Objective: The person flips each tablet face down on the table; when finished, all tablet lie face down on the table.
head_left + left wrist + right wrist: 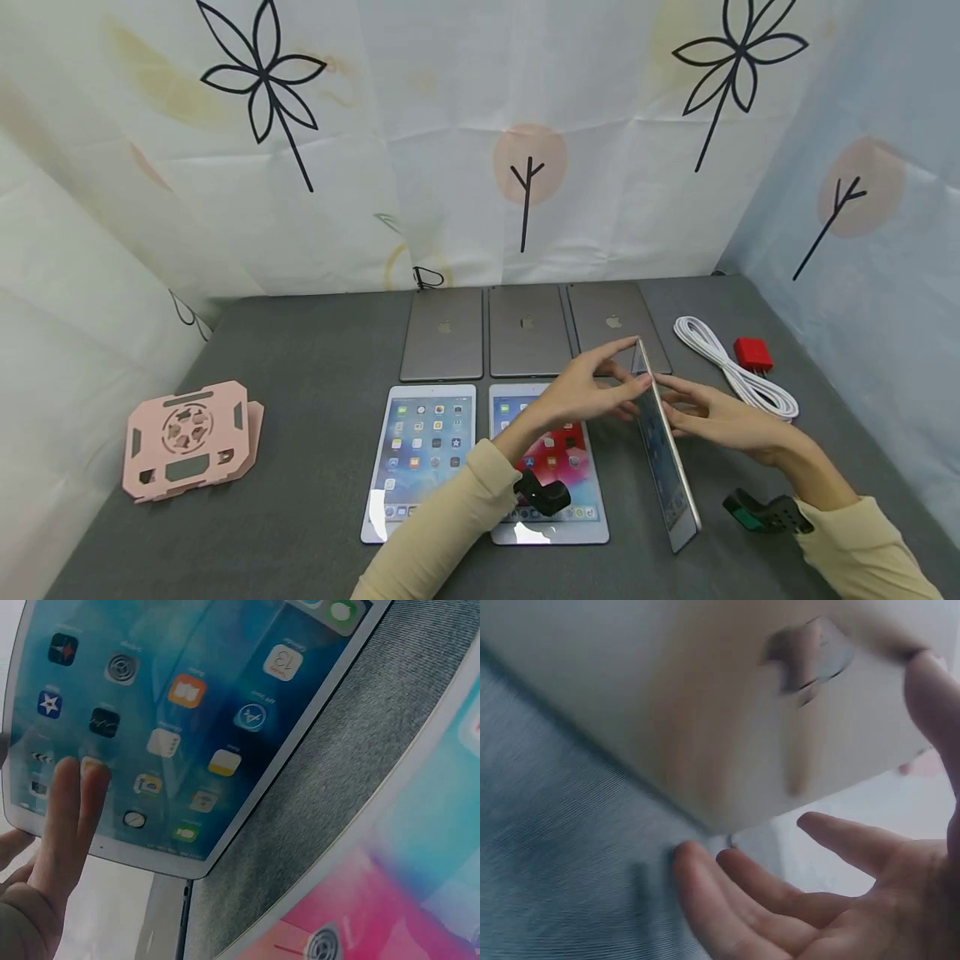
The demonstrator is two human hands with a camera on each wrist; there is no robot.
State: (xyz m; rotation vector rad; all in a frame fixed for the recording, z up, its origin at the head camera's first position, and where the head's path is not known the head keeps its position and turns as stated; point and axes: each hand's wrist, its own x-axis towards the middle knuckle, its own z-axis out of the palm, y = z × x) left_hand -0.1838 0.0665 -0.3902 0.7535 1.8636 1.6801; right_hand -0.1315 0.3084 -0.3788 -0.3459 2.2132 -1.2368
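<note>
A white-framed tablet (663,450) with a lit screen stands on its edge, steeply tilted, at the right of the table. My left hand (588,387) holds its upper part, one finger at the far corner and others on the screen; two fingers (71,817) lie over the icons in the left wrist view. Behind the tablet is my right hand (738,421). In the right wrist view its thumb (930,690) touches the pale back (727,712), while the other fingers (765,900) spread loosely below the edge.
Two lit tablets (423,450) (551,492) lie face up to the left. Behind them, three grey tablets (442,342) (528,337) (611,321) lie face down. A coiled white cable (738,367) and red charger (753,354) sit right; a pink perforated stand (187,442) sits left.
</note>
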